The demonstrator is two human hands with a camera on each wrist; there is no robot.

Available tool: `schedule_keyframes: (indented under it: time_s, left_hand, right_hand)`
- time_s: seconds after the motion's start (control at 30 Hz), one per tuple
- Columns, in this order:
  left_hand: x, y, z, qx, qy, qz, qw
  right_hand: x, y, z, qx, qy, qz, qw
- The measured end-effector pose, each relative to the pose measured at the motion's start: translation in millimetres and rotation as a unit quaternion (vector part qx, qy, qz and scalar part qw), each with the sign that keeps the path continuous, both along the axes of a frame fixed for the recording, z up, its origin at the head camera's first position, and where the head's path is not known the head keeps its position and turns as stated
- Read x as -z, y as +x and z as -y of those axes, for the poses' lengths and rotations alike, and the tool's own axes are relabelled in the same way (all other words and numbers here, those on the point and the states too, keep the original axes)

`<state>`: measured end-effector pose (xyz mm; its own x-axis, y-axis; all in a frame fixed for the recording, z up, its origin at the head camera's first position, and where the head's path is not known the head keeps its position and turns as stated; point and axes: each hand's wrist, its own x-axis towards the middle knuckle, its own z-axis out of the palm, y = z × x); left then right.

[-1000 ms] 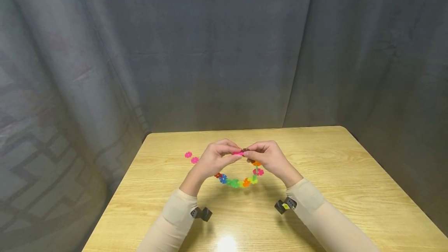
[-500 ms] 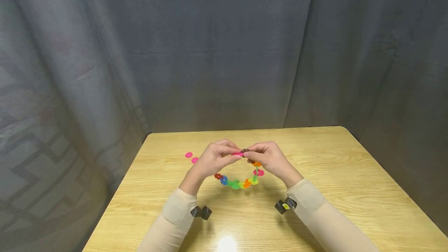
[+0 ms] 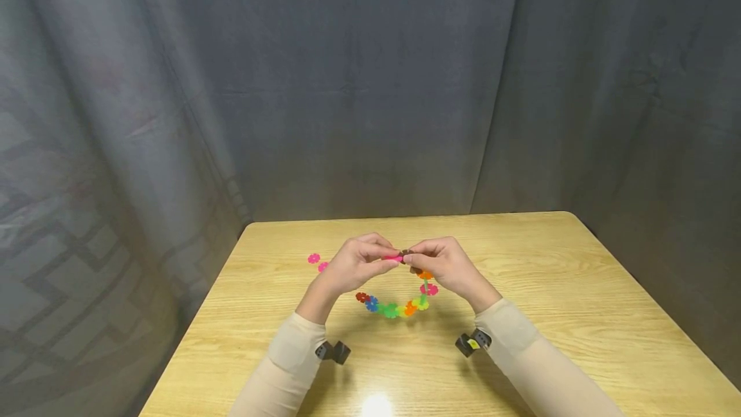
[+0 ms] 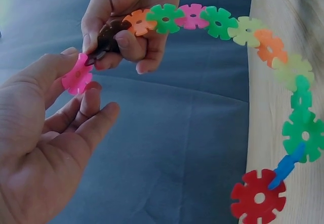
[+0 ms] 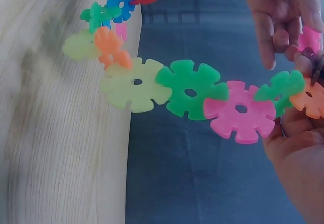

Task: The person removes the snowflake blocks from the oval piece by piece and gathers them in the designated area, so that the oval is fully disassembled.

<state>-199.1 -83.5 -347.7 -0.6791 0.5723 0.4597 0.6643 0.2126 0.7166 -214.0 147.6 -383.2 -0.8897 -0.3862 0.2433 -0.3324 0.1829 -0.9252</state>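
While your sleeves (image 3: pixel 289 359) reach up from the bottom of the frame, the coloured chain (image 3: pixel 391 311) curves through the lower middle of the head view, over the counter (image 3: pixel 231 340), with its red end piece (image 3: pixel 362 297) at the left. Farther up, near the middle, your left hand (image 3: pixel 354 266) pinches a pink piece (image 3: pixel 393 258) between thumb and fingers, the remaining fingers loosely extended in the left wrist view. Your right hand (image 3: pixel 444 266) pinches the brown piece (image 3: pixel 406 253) at the chain's other end. The move seems to turn on how these two meet: from the head view, the pink piece lies nearly edge-on, its length running left to right, the brown piece at its right tip. Your left hand is nearer the pink piece; the chain trails from your right.

The left wrist view shows you the pink piece's notched face against the brown rim, though you can't tell whether they interlock. The right wrist view spreads out joined pieces that your right hand hides from the head view. There, beyond your left hand, lie a loose pink piece (image 3: pixel 314 258) and a second pink piece (image 3: pixel 322 267); farthest hangs a grey curtain (image 3: pixel 359 95).
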Motion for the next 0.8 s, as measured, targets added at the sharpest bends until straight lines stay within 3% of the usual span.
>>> schedule_keyframes:
  time_s: [0.27, 0.47, 0.57, 0.8]
  left_hand:
    - [22.6, -19.3, 3.4, -0.01, -0.004, -0.033, 0.9994]
    - [27.3, -23.2, 6.3, -0.018, -0.015, -0.056, 0.9981]
    - [30.3, -24.1, 8.1, -0.032, -0.023, -0.032, 0.9987]
    - [40.1, -29.5, 18.4, -0.11, -0.025, 0.064, 0.9916]
  right_hand:
    - [1.0, -1.1, 0.2, -0.006, -0.002, 0.008, 1.0]
    - [2.0, -2.2, -0.3, 0.001, -0.003, 0.014, 1.0]
    - [2.0, -2.5, -0.5, 0.004, -0.005, 0.016, 1.0]
    - [4.6, -3.5, -2.6, 0.004, -0.022, 0.013, 1.0]
